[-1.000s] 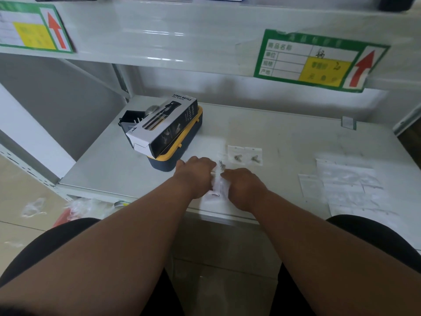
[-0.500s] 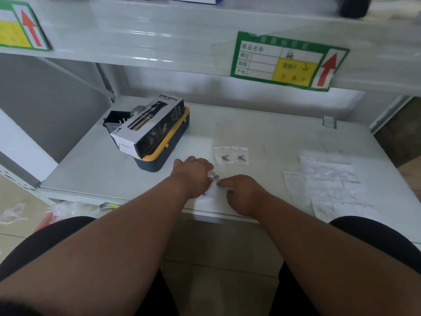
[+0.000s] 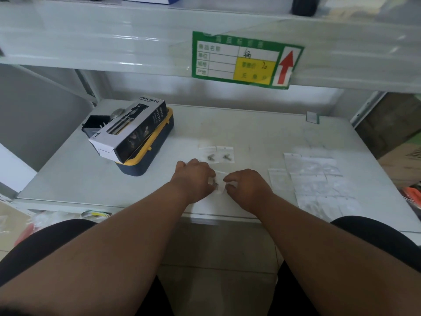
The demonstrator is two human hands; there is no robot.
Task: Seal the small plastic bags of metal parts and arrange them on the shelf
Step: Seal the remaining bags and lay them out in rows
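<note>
— While both forearms reach over the white metal shelf [image 3: 68, 179], what do the hands do?
— Left hand [image 3: 193, 176] and right hand [image 3: 248, 188], knuckles up, pinch one small clear plastic bag [image 3: 219, 187] between curled fingers.
— Where, against the yellow-and-navy box [image 3: 148, 160]?
— Right of it, nearer the shelf's front edge. A second ago the hands touched; now they sit apart.

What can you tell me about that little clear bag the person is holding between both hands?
The small plastic bag is clear, thin and looks crinkled, with a small grey metal part showing inside near its left side. It lies low over the front of the white shelf, between the left hand and the right hand, whose fingertips pinch it from either side. Whether its top is sealed cannot be told.
</note>
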